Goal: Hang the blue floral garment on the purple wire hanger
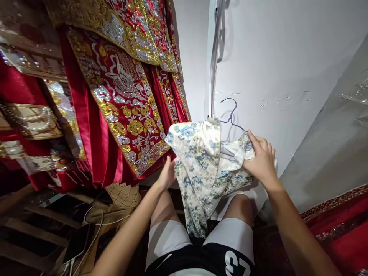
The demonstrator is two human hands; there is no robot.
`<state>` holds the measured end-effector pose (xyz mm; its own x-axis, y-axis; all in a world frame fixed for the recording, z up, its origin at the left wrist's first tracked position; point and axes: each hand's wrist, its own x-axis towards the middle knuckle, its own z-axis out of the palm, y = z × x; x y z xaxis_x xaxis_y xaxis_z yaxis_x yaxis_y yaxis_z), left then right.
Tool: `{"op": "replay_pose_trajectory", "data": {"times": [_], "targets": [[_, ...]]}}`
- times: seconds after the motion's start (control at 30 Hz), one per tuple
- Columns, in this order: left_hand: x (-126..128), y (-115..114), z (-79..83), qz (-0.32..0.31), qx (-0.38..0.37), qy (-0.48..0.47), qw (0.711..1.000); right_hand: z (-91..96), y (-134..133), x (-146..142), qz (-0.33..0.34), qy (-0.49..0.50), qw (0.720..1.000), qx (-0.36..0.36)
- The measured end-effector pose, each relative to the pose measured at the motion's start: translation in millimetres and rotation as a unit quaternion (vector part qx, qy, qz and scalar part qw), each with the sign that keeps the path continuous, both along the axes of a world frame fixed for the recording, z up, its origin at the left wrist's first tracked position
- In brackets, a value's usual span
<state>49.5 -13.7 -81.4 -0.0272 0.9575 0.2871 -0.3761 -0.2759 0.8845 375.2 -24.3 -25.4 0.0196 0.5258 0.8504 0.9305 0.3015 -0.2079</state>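
Observation:
A short floral garment (198, 165) in white, blue and green hangs in front of my knees on a thin purple wire hanger (231, 115). Its neckline is off-centre to the right, with part of the hanger showing inside. My right hand (261, 159) is closed on the garment's right shoulder, thumb on top near the hanger's end. At the left edge of the cloth is my left hand (166, 174), its thumb raised apart from the fabric. Its other fingers reach to the garment's edge and are partly hidden there.
Red costumes (123, 88) with gold and silver embroidery hang on the left. A white pole (212, 76) stands against the white wall (273, 57). At lower left are wooden slats (48, 226), a cable (99, 224) and a dark phone-like device (77, 243). Red fabric (342, 226) lies at lower right.

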Motion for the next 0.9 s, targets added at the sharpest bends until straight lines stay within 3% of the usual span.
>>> {"op": "replay_pose_trajectory", "data": {"times": [0.07, 0.17, 0.3, 0.53, 0.63, 0.7, 0.77, 0.87, 0.9], "targets": [[10, -8, -30.9, -0.008, -0.051, -0.012, 0.999, 5.7, 0, -9, -0.003, -0.008, 1.000, -0.020], [27, -22, -73.6, 0.084, -0.080, 0.014, 0.993, 5.2, -4, -28, 0.005, -0.024, 0.999, -0.036], [37, -41, -106.0, 0.117, -0.115, 0.040, 0.986, -3.2, -9, -38, 0.024, -0.015, 0.999, -0.045], [38, -57, -110.7, 0.089, -0.129, 0.027, 0.987, -9.5, -13, -43, 0.084, -0.009, 0.993, -0.077], [51, -63, -110.4, 0.083, -0.124, 0.007, 0.989, -15.3, -28, -45, 0.184, 0.021, 0.981, -0.066], [63, -68, -111.8, 0.058, -0.128, -0.005, 0.990, -26.8, -41, -52, 0.263, 0.104, 0.958, -0.041], [76, -74, -114.7, 0.032, -0.131, -0.003, 0.991, -47.9, -50, -65, 0.298, 0.252, 0.921, -0.010], [87, -82, -121.8, 0.009, -0.124, 0.019, 0.992, -94.6, -51, -89, 0.202, 0.496, 0.845, -0.012], [88, -83, -124.4, -0.002, -0.122, 0.025, 0.992, -111.2, -48, -96, 0.160, 0.527, 0.832, -0.069]]}}
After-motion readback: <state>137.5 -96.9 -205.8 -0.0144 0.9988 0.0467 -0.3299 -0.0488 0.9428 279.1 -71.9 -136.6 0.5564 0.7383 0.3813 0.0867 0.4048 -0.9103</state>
